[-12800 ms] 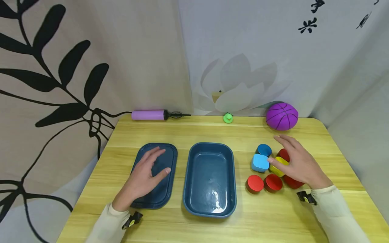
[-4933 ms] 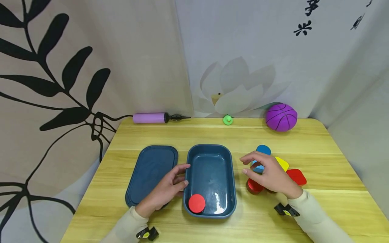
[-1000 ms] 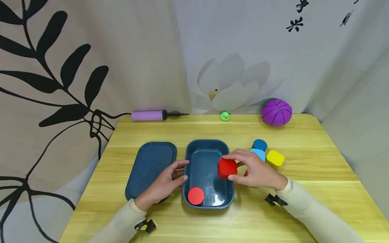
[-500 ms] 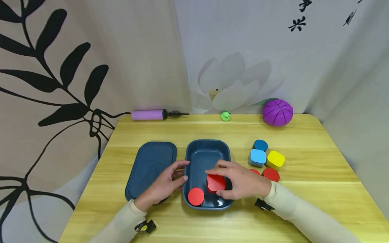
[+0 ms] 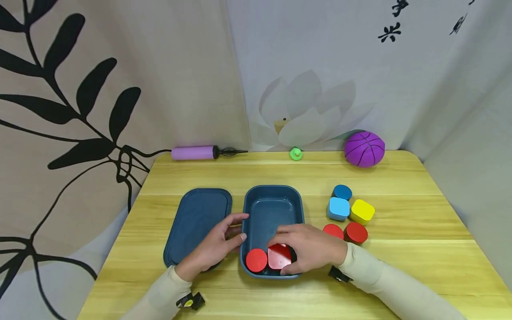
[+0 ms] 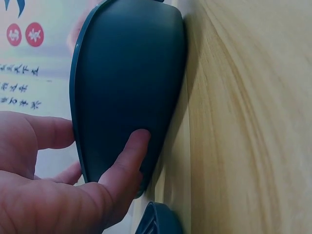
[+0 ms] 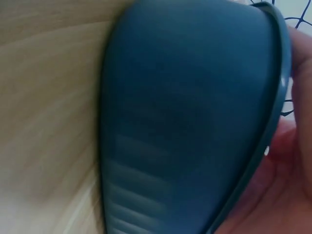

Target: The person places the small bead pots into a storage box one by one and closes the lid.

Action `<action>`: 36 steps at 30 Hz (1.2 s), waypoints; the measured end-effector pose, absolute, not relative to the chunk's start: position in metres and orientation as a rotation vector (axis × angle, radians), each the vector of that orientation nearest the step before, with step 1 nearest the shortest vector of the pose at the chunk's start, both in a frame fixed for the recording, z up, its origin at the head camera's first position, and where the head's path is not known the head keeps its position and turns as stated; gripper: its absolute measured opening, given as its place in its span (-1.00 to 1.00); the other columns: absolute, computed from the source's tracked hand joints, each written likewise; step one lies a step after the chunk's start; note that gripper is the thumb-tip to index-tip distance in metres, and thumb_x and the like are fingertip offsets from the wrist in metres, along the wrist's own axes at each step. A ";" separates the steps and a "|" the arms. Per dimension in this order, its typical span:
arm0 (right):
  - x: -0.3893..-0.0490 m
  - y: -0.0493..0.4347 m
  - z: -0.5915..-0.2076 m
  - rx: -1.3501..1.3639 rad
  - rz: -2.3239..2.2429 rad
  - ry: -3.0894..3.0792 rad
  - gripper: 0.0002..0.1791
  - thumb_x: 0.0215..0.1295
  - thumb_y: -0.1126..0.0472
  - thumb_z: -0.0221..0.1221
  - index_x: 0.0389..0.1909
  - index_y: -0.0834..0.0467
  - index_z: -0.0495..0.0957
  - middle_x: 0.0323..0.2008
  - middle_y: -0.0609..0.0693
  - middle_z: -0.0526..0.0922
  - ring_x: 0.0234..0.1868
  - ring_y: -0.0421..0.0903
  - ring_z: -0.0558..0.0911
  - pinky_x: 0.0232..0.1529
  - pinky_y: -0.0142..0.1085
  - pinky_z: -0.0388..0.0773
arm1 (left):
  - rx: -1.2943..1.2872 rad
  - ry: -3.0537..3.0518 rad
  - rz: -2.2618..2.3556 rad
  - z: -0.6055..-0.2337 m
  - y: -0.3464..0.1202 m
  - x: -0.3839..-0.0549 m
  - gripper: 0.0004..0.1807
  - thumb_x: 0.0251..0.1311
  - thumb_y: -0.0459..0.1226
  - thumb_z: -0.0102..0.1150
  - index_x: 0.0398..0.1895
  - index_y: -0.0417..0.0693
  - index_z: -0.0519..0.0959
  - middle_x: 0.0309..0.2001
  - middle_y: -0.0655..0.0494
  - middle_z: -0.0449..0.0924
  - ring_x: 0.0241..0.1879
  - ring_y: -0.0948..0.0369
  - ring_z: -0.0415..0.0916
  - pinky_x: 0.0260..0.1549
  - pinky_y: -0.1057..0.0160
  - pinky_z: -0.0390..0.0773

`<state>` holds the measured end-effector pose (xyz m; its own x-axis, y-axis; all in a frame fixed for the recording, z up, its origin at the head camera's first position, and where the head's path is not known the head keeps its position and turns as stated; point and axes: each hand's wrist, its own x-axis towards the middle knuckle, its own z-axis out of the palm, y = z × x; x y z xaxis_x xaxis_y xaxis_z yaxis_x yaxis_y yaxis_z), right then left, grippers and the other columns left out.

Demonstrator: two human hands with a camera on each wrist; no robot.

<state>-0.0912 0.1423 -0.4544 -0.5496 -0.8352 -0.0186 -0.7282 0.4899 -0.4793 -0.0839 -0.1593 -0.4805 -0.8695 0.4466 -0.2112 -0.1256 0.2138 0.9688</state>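
Note:
My right hand point(image 5: 312, 249) reaches over the right rim of a dark blue rectangular box point(image 5: 272, 218). Between thumb and fingers it pinches a red rounded-square block point(image 5: 278, 256), low at the box's near end. To the left of that block, a red round block point(image 5: 256, 260) lies in the near left corner. Fingers of my left hand point(image 5: 214, 244) touch the box's left side from outside; the left wrist view shows a fingertip point(image 6: 142, 134) against the outer wall. In the right wrist view the box wall point(image 7: 185, 112) hides the held block.
A dark blue lid point(image 5: 200, 218) lies left of the box. To the right are two more red round blocks point(image 5: 356, 232), a yellow block point(image 5: 362, 211), a light blue block point(image 5: 338, 209) and a blue round block point(image 5: 342, 192). A purple pump point(image 5: 193, 153), green duck point(image 5: 296, 154) and purple ball point(image 5: 365, 149) line the back edge.
The right hand has carried the red rounded-square block from the box's right rim down to its near end. Earlier, the red round block came into the box. The left hand stays at the left side.

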 end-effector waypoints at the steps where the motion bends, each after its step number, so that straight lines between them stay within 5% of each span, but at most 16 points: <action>1: -0.091 0.142 -0.455 -1.333 -0.602 2.492 -0.40 0.13 -0.16 0.54 0.21 -0.18 0.66 -0.11 -0.29 0.58 -0.15 -0.34 0.54 -0.15 -0.45 0.54 | 0.296 2.044 1.699 -0.481 -0.159 -0.084 -0.35 0.55 -0.26 0.18 0.62 0.01 0.25 0.55 -0.16 0.27 0.46 -0.20 0.40 0.04 0.06 0.75; 19: -0.094 0.149 -0.450 -1.307 -0.777 2.449 -0.44 0.32 -0.13 0.44 0.27 0.01 0.66 0.08 -0.12 0.72 0.05 -0.21 0.66 0.09 -0.30 0.66 | 0.305 2.039 1.703 -0.483 -0.158 -0.084 -0.36 0.57 -0.25 0.15 0.62 -0.03 0.24 0.55 -0.18 0.26 0.46 -0.21 0.38 0.05 0.07 0.74; 36: -0.103 0.189 -0.432 -1.174 -1.125 2.705 -0.43 0.33 0.04 0.45 0.34 0.01 0.58 0.08 -0.20 0.72 0.01 -0.13 0.73 -0.02 -0.22 0.73 | 0.299 2.050 1.719 -0.482 -0.158 -0.083 -0.37 0.55 -0.26 0.17 0.61 -0.03 0.26 0.52 -0.19 0.30 0.44 -0.21 0.42 0.05 0.05 0.75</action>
